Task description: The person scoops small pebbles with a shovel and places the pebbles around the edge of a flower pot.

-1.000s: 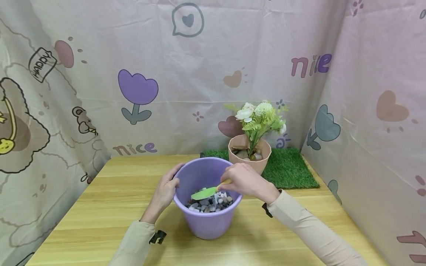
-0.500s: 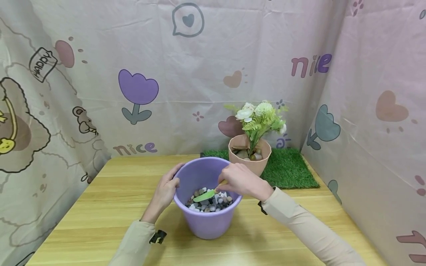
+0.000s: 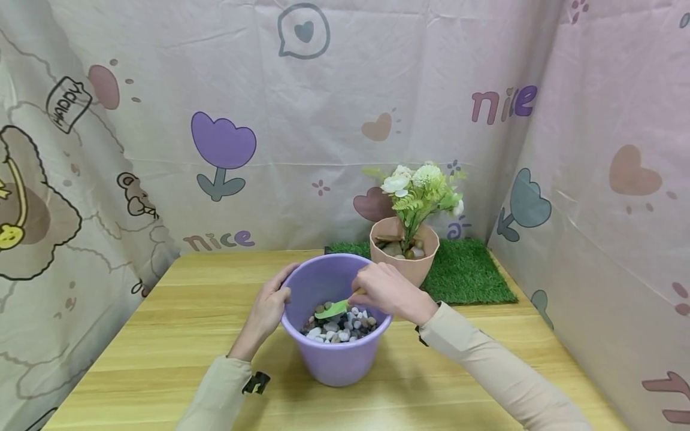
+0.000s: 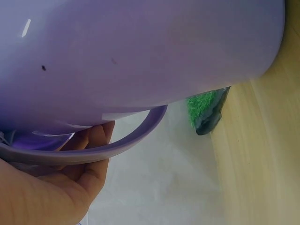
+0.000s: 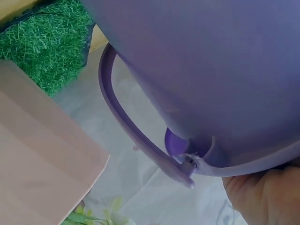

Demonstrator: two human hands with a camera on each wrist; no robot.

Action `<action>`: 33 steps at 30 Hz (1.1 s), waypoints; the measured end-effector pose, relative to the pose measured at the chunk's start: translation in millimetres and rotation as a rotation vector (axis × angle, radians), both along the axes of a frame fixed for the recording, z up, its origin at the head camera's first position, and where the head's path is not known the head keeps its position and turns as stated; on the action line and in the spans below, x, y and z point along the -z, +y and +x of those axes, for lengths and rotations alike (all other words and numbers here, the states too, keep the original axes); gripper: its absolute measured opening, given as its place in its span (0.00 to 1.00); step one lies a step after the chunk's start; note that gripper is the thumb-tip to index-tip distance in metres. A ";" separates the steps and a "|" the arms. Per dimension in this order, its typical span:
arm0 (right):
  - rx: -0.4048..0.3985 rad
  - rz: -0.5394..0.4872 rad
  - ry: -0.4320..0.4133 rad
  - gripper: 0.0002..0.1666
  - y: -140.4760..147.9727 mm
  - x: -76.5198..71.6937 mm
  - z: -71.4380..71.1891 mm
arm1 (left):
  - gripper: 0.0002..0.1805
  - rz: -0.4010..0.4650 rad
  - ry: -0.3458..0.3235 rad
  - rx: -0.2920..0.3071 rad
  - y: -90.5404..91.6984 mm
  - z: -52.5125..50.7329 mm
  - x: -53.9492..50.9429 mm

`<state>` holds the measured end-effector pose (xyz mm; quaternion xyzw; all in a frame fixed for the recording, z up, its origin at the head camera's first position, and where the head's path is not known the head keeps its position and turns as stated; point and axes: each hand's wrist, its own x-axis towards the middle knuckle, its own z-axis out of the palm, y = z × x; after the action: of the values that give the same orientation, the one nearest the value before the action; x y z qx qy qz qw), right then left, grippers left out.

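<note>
A purple bucket (image 3: pixel 338 363) stands upright, with grey, white and brown pebbles (image 3: pixel 345 331) in its bottom. My left hand (image 3: pixel 268 306) grips its left side at the rim. In the left wrist view its fingers (image 4: pixel 96 176) curl round the bucket's handle (image 4: pixel 136 136). Over the opening, my right hand (image 3: pixel 390 290) holds a small trowel (image 3: pixel 332 309) by its yellow handle, mostly covered by the fingers. The green blade points left and down, touching the pebbles at the back left. In the right wrist view only part of the right hand (image 5: pixel 267 194) shows, beyond the rim.
Right behind the bucket, a pink flowerpot (image 3: pixel 403 268) with white flowers (image 3: pixel 423 185) and stones stands on a green turf mat (image 3: pixel 469 278). The wooden table (image 3: pixel 188 335) ends at printed cloth walls (image 3: pixel 323 120) at the back and sides.
My right hand has shifted slightly left and the trowel blade has moved back over the pebbles. More white pebbles show at the front. The left hand and bucket stay put.
</note>
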<state>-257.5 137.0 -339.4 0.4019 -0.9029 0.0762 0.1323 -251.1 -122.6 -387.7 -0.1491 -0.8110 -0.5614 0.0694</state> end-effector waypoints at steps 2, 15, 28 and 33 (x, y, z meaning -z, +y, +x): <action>-0.008 -0.004 0.008 0.13 0.1 0.5 0.1 | 0.37 0.000 -0.003 -0.001 -0.2 0.3 0.4; -0.016 -0.064 0.067 0.08 7.1 1.5 2.6 | 0.37 0.000 0.006 -0.006 0.3 -0.1 1.1; 0.019 -0.130 0.161 0.10 17.1 -4.8 7.7 | 0.37 0.000 -0.001 -0.011 -0.2 -0.1 1.3; 0.029 -0.225 0.186 0.09 25.6 -2.3 7.3 | 0.37 -0.001 0.000 -0.011 0.0 -0.7 1.3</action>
<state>-250.2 162.6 -337.1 0.3769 -0.8782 0.1373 0.2607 -251.8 -122.5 -389.0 -0.1447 -0.8120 -0.5607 0.0726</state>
